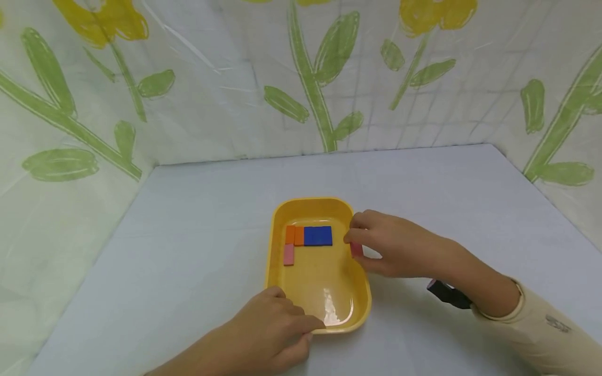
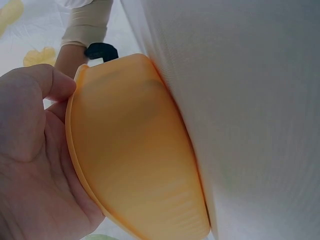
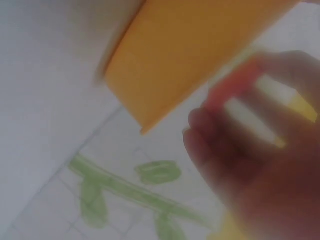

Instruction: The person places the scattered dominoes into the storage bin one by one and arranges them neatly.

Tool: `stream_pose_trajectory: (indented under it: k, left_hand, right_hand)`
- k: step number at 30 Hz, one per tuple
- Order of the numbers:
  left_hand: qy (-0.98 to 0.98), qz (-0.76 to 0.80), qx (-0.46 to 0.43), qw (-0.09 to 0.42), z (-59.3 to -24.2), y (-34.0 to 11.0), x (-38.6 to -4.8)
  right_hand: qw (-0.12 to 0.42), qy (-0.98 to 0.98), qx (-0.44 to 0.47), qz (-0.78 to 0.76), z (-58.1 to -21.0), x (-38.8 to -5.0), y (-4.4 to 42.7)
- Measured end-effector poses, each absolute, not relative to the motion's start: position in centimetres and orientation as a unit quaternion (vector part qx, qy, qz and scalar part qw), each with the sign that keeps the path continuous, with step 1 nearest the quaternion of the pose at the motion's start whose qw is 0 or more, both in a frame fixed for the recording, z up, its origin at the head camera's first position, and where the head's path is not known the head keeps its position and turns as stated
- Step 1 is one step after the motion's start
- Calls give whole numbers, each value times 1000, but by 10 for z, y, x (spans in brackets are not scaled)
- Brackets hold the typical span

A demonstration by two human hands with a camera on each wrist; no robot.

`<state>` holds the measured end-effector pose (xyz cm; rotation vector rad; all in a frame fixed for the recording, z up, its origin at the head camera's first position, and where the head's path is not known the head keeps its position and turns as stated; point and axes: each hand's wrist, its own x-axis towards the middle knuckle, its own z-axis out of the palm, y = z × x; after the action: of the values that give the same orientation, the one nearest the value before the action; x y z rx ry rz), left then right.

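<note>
A yellow tray [image 1: 308,287] with rounded corners rests on the table. My left hand [image 1: 275,331] grips its near-left rim, fingers over the edge; the left wrist view shows the thumb against the rim. Above the tray's right rim, my right hand [image 1: 400,245] pinches a small pinkish-red tile [image 1: 356,249] between thumb and fingers. That tile [image 3: 235,85] appears blurred in the right wrist view. Inside the tray, orange tiles [image 1: 294,235] and blue tiles [image 1: 317,236] form a row, touching side by side. Under the row's left end lies a pink tile [image 1: 289,255].
Pale cloth covers the table [image 1: 188,250]. Behind it and along both sides stands a white sheet [image 1: 211,104] printed with yellow flowers and green leaves. A black strap [image 1: 449,294] is at the right wrist, close to a cream sleeve [image 1: 531,324].
</note>
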<state>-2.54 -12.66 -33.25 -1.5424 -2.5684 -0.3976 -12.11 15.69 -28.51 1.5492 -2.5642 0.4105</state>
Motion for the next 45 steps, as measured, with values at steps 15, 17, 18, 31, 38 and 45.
stream_pose_trajectory:
  k: [15,17,18,31,38,45]
  left_hand:
    - [-846,-131,-513,66,-331,-127,-25]
    - [-843,-131,-516,73,-331,-126,-25]
    - [-843,-131,-516,74,-331,-126,-25]
    - [-846,-132,-513,57,-331,-126,-26]
    - [-841,-127,-521,73,-332,-126,-26]
    - [-842,-131,-519,67,-331,-126,-26]
  right_hand:
    - [16,-832,548,86,-305,-120,120]
    - [9,-829,553,80,-308,-121,115]
    - [2,-830,553,76,-310,-121,112]
    - [-15,-810,585,39,-328,-120,81]
    - [7,-808,588,32,-333,-119,75]
    - [20,-803,594,38,-331,-115,78]
